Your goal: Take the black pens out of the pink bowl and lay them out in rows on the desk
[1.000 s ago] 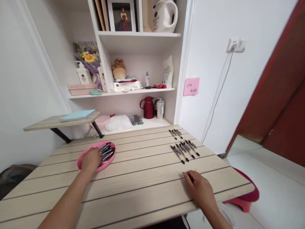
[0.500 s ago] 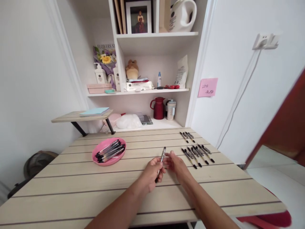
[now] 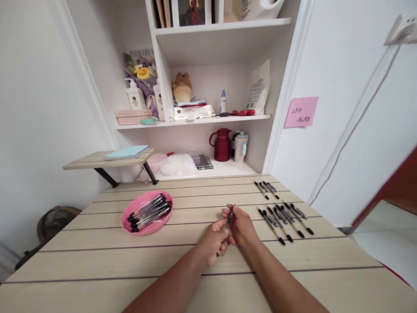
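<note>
My left hand (image 3: 214, 241) is closed around the lower part of a pen (image 3: 230, 216), which tilts up to the right over the table. The fingers of my right hand (image 3: 240, 224) pinch the pen's upper end, so both hands are on it and touch or nearly touch each other. Left of them a pink bowl (image 3: 125, 219) holds several pens (image 3: 151, 212) with black ends. To the right, several pen parts (image 3: 283, 219) lie slanted in a row, with a smaller group of pen parts (image 3: 266, 189) behind them.
At the table's back left stands a small raised shelf (image 3: 74, 163) with light blue paper (image 3: 127, 152) on it. Behind the table, a white shelf unit (image 3: 195, 121) holds a dark red jug (image 3: 222, 145) and a cup (image 3: 240, 148). A pink note (image 3: 301, 112) is stuck on the right wall.
My right hand has closed on the pen's upper end, where before it was beside it with fingers apart. The view has moved a little closer.
</note>
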### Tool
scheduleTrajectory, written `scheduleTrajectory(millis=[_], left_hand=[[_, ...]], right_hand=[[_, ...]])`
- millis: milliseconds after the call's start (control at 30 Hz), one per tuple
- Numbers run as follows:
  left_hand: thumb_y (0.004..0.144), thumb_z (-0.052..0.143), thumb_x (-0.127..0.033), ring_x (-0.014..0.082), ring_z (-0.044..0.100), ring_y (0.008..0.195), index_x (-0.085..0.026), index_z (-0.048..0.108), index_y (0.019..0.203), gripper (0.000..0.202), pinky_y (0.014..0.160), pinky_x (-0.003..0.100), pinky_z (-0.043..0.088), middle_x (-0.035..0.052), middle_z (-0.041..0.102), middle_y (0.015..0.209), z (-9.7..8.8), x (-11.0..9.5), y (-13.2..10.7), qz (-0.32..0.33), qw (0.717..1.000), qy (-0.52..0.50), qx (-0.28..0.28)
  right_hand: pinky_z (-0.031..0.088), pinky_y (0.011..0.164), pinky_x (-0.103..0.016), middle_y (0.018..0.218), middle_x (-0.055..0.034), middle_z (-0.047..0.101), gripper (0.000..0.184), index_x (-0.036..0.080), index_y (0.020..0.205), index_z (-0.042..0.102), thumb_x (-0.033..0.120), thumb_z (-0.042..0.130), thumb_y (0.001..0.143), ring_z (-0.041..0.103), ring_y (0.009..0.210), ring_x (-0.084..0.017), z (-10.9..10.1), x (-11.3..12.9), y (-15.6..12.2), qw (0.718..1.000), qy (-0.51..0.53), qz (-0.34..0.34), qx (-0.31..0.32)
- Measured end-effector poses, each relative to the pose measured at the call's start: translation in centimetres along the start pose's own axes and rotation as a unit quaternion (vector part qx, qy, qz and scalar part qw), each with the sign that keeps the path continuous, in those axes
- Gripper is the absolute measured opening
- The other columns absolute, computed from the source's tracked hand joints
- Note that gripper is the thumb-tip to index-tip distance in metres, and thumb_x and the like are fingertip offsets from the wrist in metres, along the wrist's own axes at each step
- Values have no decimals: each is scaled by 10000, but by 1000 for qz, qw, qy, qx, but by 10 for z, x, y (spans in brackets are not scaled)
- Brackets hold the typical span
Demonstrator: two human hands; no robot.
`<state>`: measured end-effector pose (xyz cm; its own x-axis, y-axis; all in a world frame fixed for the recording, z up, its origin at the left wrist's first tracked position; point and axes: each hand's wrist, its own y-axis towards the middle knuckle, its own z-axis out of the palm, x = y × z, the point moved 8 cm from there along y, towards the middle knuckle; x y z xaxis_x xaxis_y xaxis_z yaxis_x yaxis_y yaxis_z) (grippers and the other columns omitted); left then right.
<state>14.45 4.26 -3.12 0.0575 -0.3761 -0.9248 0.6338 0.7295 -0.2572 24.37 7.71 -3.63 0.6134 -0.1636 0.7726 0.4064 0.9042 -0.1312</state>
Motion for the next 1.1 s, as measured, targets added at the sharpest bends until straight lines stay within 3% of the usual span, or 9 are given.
scheduleTrajectory(millis=[133,267,367,467,600,900,1100], left_hand=[[702,538,-279,15,260,290,-186,387,1210,537,340,180,104,-46,525,560,-1,0,-3,-15,997,-35,61],[681,567,-284,37,416,372,-173,434,1155,505,348,177,216,-12,556,676,-3,-3,0,10,998,-56,40],[653,592,-254,49,467,442,-170,467,1097,468,363,175,249,5,557,751,-6,-6,1,31,998,-57,5],[636,594,-236,35,429,424,-179,468,1071,456,351,173,216,4,553,774,-9,-9,1,50,997,-54,-18],[634,585,-227,10,365,385,-190,468,1024,409,340,166,164,-8,549,778,-13,-11,1,59,996,-37,-49],[673,581,-262,6,307,346,-185,439,1018,381,340,165,126,-27,547,673,-10,-10,3,55,996,-76,-7],[666,585,-252,3,278,340,-186,445,1013,380,352,170,97,-32,545,655,-6,-9,-1,39,996,-85,2]], right_hand=[[498,548,-229,726,-30,654,142,182,792,560,312,553,735,610,651,-124,-17,22,13,997,75,-31,-14],[438,455,-190,594,27,583,135,180,760,557,218,622,648,529,500,-80,-20,28,14,998,69,0,5],[288,345,-172,447,75,441,194,171,732,556,310,652,637,356,359,-47,-8,20,5,998,-13,34,46],[188,342,-192,389,87,351,302,162,630,534,439,653,629,259,345,-39,1,19,-4,990,-126,6,56],[161,383,-218,386,84,336,343,166,549,501,442,705,556,234,379,-45,3,27,-7,976,-210,-46,44],[164,386,-220,394,76,369,323,158,633,548,464,649,620,249,374,-48,2,21,-7,977,-205,-19,54],[175,382,-215,401,75,391,338,140,688,592,418,721,544,263,368,-43,1,23,-10,978,-199,-3,62]])
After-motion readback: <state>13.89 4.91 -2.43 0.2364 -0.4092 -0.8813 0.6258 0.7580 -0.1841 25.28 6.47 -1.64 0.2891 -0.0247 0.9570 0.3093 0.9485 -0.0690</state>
